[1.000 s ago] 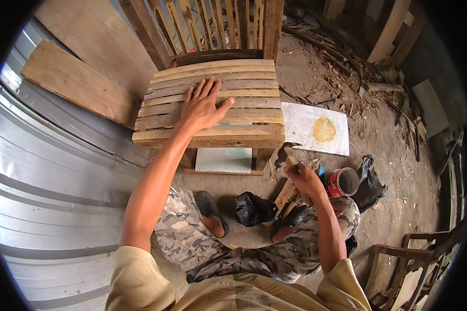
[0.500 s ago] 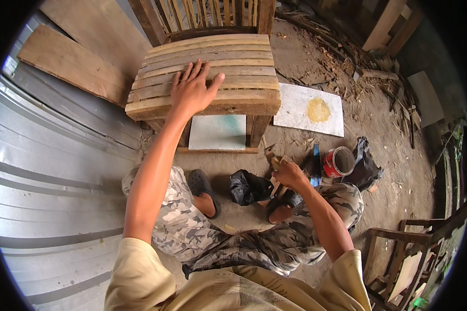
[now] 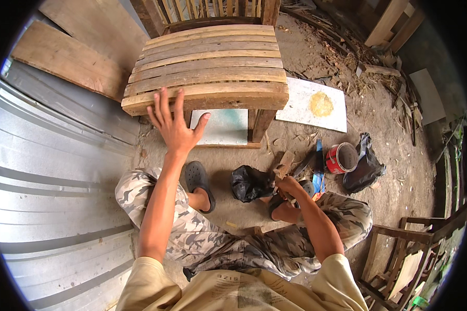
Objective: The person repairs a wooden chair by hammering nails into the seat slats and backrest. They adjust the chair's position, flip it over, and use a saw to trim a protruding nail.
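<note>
A wooden chair (image 3: 207, 62) with a slatted seat stands in front of me, its barred back at the far side. My left hand (image 3: 176, 132) is open, fingers spread, with the fingertips over the front edge of the seat; whether they touch it I cannot tell. Low above the floor, by my right foot, my right hand (image 3: 289, 187) is closed. A brown, flat-ended piece (image 3: 283, 165) sticks out of that hand, its kind unclear. Beside it on the floor lies a crumpled black plastic bag (image 3: 248, 184).
Right of my right hand stand a red can (image 3: 341, 158) and another black bag (image 3: 366, 168), with a blue strip (image 3: 318, 181) beside them. A white board (image 3: 311, 106) with a yellow stain lies right of the chair. Metal sheeting (image 3: 52, 181) borders the left; a wooden frame (image 3: 402, 254) stands lower right.
My left hand has drawn back from the top of the seat slats to its front edge. The right hand has moved slightly nearer to me, still closed.
</note>
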